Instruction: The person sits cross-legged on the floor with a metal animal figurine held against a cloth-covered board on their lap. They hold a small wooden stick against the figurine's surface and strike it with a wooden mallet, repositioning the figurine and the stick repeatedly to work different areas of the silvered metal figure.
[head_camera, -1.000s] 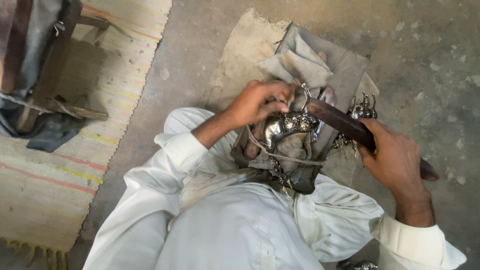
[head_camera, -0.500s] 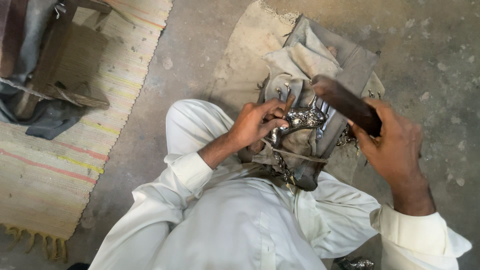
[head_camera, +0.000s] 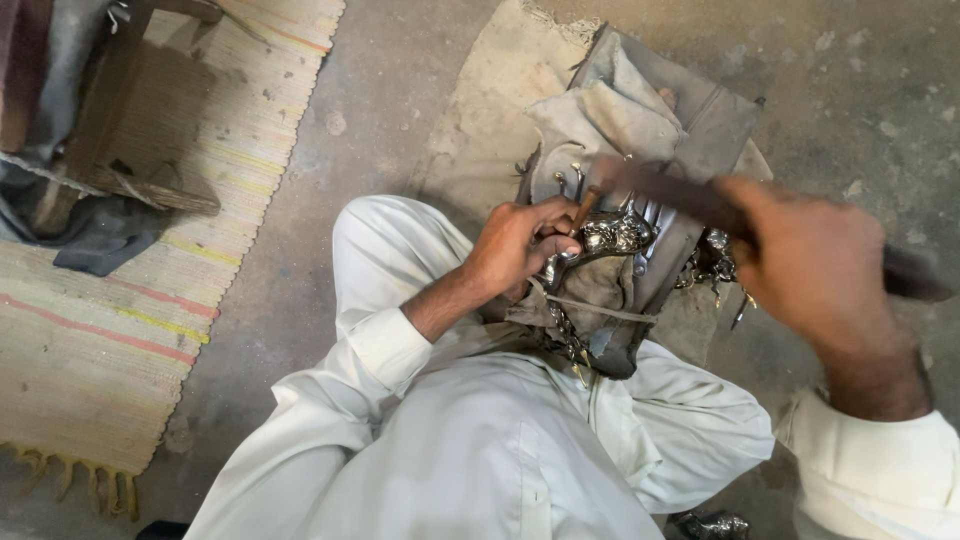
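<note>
- Nearest to us we see our white garment across the lap, with both white sleeves leading out to the hands.
- At the bottom edge, a small shiny metal piece lies on the floor just beside our knee.
- Our right hand is blurred; its grip is wrapped tight around a long dark flat tool, which slants up and to the left over the work.
- Our left hand has its grip closed, fingers curled, around a thin brown-handled punch, held tilted with its tip down on an ornate silvery metal piece.
- That silvery piece sits on a worn, cloth-wrapped block between our knees; the left hand rests against both.
- Just right of the block, small chains and hooks of the same metal hang, partly hidden by the right hand.
- Behind the block, rumpled grey cloth and a flat grey slab lie on a tan sack mat.
- The bare concrete floor spreads beyond.
- Far left, a striped woven rug carries a dark cloth and a low woven stool.
</note>
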